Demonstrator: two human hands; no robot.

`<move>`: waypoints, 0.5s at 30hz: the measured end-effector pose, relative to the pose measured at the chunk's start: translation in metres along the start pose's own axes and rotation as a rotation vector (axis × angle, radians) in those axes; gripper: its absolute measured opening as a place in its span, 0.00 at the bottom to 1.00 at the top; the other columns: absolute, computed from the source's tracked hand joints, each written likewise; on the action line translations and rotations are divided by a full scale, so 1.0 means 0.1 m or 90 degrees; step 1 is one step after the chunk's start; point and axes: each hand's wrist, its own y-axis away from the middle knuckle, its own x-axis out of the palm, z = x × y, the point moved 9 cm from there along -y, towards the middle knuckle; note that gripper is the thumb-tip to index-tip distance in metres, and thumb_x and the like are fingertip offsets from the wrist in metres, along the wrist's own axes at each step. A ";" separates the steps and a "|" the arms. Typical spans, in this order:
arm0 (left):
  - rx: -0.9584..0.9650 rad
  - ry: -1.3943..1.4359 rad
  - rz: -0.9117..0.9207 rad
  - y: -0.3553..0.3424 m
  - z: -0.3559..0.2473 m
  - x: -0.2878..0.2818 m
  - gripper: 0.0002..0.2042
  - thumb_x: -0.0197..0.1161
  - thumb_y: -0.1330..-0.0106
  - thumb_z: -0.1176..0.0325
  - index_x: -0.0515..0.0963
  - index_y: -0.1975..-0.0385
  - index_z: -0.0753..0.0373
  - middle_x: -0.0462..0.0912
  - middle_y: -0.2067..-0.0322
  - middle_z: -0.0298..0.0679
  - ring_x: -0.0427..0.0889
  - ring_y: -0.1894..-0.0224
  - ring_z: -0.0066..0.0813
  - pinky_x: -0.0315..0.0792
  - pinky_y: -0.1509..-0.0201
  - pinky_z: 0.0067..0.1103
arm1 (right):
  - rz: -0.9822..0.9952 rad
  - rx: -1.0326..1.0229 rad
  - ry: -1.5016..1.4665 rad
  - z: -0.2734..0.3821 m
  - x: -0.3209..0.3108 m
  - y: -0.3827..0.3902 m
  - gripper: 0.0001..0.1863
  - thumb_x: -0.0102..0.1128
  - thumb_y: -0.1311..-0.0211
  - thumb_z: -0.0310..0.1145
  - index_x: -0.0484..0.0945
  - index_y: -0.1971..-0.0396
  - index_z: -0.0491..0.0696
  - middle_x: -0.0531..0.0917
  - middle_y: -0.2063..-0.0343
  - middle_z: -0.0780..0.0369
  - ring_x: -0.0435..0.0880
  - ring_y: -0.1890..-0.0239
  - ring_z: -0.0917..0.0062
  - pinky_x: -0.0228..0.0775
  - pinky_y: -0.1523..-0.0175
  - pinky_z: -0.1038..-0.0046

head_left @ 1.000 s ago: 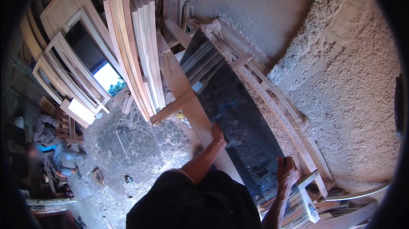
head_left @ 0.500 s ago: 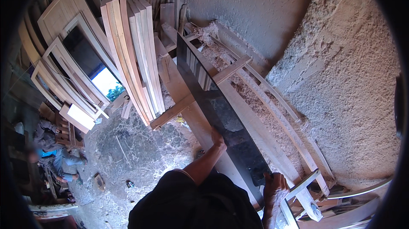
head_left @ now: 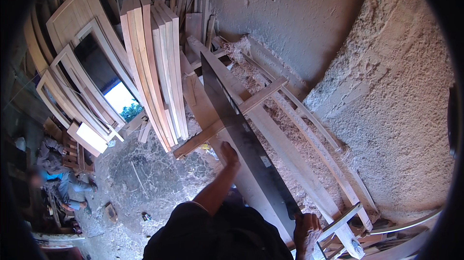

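Dark panel: a long, dark, shiny sheet (head_left: 250, 146), tilted up on its long edge; its near end is at the right hand's fingers, and its far end reaches well beyond both hands.
Right hand: fingers of the right hand (head_left: 307, 230) curled around the panel's near end, holding it.
Left hand: the left hand (head_left: 229, 155) is over the pale plank (head_left: 250, 185), with the panel just to the right of its fingers. Nothing shows in its grasp; whether the fingers are wide or narrow, or touch the plank, I cannot tell.
Second plank: another long board (head_left: 292, 163) runs to the right of the panel, beyond the left fingers and ahead of the right ones.
Crosspieces: one wooden bar (head_left: 199, 140) sticks out ahead and left of the left fingers; a short bar (head_left: 340, 220) is just right of the right hand.
Upright boards: a thick bundle (head_left: 150, 66) stands well ahead and left of the left fingers.
Frames: door-like wooden frames (head_left: 99, 32) lean farther left of that bundle.
Co-worker: a seated person (head_left: 67, 182) in a blue top, far left of both hands.
Wall: a rough, pale surface (head_left: 401, 90), far right of the right fingers.
Floor: cracked and dusty (head_left: 145, 163), left of the left fingers.
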 end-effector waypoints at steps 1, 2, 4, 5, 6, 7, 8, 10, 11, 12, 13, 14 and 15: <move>0.059 0.091 0.051 -0.22 -0.40 0.12 0.23 0.45 0.27 0.55 0.71 0.45 0.70 0.74 0.48 0.52 0.71 0.44 0.43 0.63 0.38 0.30 | -0.003 0.011 0.017 0.03 -0.05 0.01 0.11 0.69 0.49 0.35 0.75 0.75 0.48 0.75 0.78 0.58 0.78 0.75 0.60 0.67 0.73 0.59; 0.071 0.074 0.028 -0.40 -0.74 0.13 0.23 0.45 0.27 0.56 0.71 0.47 0.72 0.76 0.50 0.50 0.73 0.48 0.41 0.64 0.41 0.29 | -0.004 0.018 0.029 0.06 -0.07 0.02 0.12 0.70 0.50 0.34 0.73 0.77 0.48 0.74 0.78 0.57 0.77 0.75 0.60 0.66 0.73 0.58; 0.143 0.130 -0.014 -1.28 -1.28 -0.04 0.23 0.46 0.27 0.54 0.74 0.50 0.71 0.79 0.58 0.46 0.76 0.56 0.38 0.67 0.46 0.30 | -0.001 -0.016 0.009 0.12 -0.06 0.04 0.09 0.67 0.47 0.33 0.75 0.74 0.48 0.77 0.78 0.57 0.78 0.75 0.61 0.68 0.73 0.61; 0.149 0.121 0.000 -1.62 -1.53 -0.02 0.23 0.46 0.27 0.54 0.75 0.51 0.71 0.80 0.57 0.45 0.76 0.56 0.36 0.67 0.47 0.29 | -0.009 -0.024 -0.022 0.22 -0.17 0.03 0.07 0.65 0.44 0.33 0.75 0.74 0.48 0.77 0.78 0.57 0.77 0.75 0.62 0.68 0.73 0.62; 0.152 0.112 0.016 -1.86 -1.81 0.09 0.23 0.47 0.27 0.54 0.76 0.52 0.70 0.80 0.57 0.44 0.76 0.55 0.34 0.67 0.47 0.28 | -0.016 -0.031 -0.051 0.30 -0.24 0.01 0.07 0.63 0.40 0.33 0.76 0.74 0.49 0.77 0.78 0.58 0.77 0.75 0.63 0.69 0.73 0.63; 0.161 0.145 0.037 -1.91 -2.07 0.31 0.22 0.47 0.27 0.54 0.76 0.52 0.70 0.80 0.57 0.43 0.76 0.56 0.33 0.67 0.47 0.27 | -0.040 -0.047 -0.051 0.25 -0.19 0.08 0.06 0.63 0.40 0.31 0.76 0.74 0.49 0.77 0.79 0.57 0.77 0.76 0.62 0.68 0.74 0.62; 0.174 0.174 0.049 -2.01 -2.30 0.43 0.22 0.47 0.28 0.54 0.76 0.52 0.69 0.80 0.57 0.42 0.76 0.56 0.32 0.68 0.47 0.26 | -0.026 -0.017 -0.045 0.24 -0.17 0.11 0.06 0.62 0.40 0.30 0.76 0.74 0.49 0.77 0.78 0.57 0.77 0.76 0.62 0.68 0.74 0.62; 0.248 0.242 0.104 -2.50 -2.63 0.57 0.22 0.47 0.28 0.53 0.77 0.53 0.68 0.80 0.57 0.40 0.76 0.56 0.30 0.67 0.46 0.25 | 0.005 0.024 -0.056 0.24 -0.15 0.12 0.05 0.61 0.39 0.29 0.76 0.75 0.49 0.77 0.78 0.58 0.77 0.76 0.63 0.68 0.74 0.62; 0.251 0.223 0.105 -2.82 -2.68 0.58 0.23 0.47 0.28 0.53 0.75 0.50 0.67 0.79 0.55 0.40 0.75 0.54 0.29 0.65 0.44 0.25 | -0.005 0.019 -0.066 0.23 -0.13 0.14 0.04 0.59 0.39 0.27 0.77 0.74 0.49 0.78 0.76 0.59 0.77 0.76 0.64 0.68 0.73 0.63; 0.259 0.204 0.104 -3.14 -2.76 0.54 0.23 0.47 0.27 0.52 0.74 0.47 0.66 0.78 0.53 0.39 0.75 0.52 0.28 0.63 0.42 0.24 | 0.006 0.005 -0.070 0.25 -0.09 0.12 0.04 0.59 0.39 0.27 0.77 0.73 0.49 0.78 0.76 0.59 0.77 0.76 0.64 0.68 0.73 0.63; 0.255 0.189 0.115 -3.24 -2.78 0.63 0.24 0.46 0.27 0.51 0.73 0.44 0.64 0.77 0.51 0.39 0.75 0.51 0.26 0.62 0.39 0.24 | 0.014 0.001 -0.059 0.26 -0.08 0.11 0.03 0.59 0.39 0.27 0.78 0.73 0.49 0.78 0.76 0.59 0.77 0.76 0.64 0.69 0.73 0.64; 0.256 0.206 0.149 -3.29 -2.78 0.72 0.24 0.46 0.27 0.51 0.73 0.45 0.66 0.78 0.50 0.39 0.74 0.49 0.28 0.61 0.39 0.24 | 0.023 -0.005 -0.052 0.27 -0.07 0.09 0.03 0.59 0.39 0.27 0.78 0.73 0.48 0.78 0.76 0.60 0.77 0.75 0.65 0.69 0.73 0.64; 0.249 0.225 0.191 -3.22 -2.78 0.92 0.25 0.46 0.27 0.51 0.74 0.46 0.67 0.78 0.50 0.40 0.74 0.47 0.29 0.61 0.38 0.24 | 0.028 -0.022 -0.034 0.29 -0.09 0.10 0.03 0.58 0.38 0.27 0.78 0.72 0.49 0.78 0.76 0.60 0.78 0.75 0.66 0.70 0.72 0.66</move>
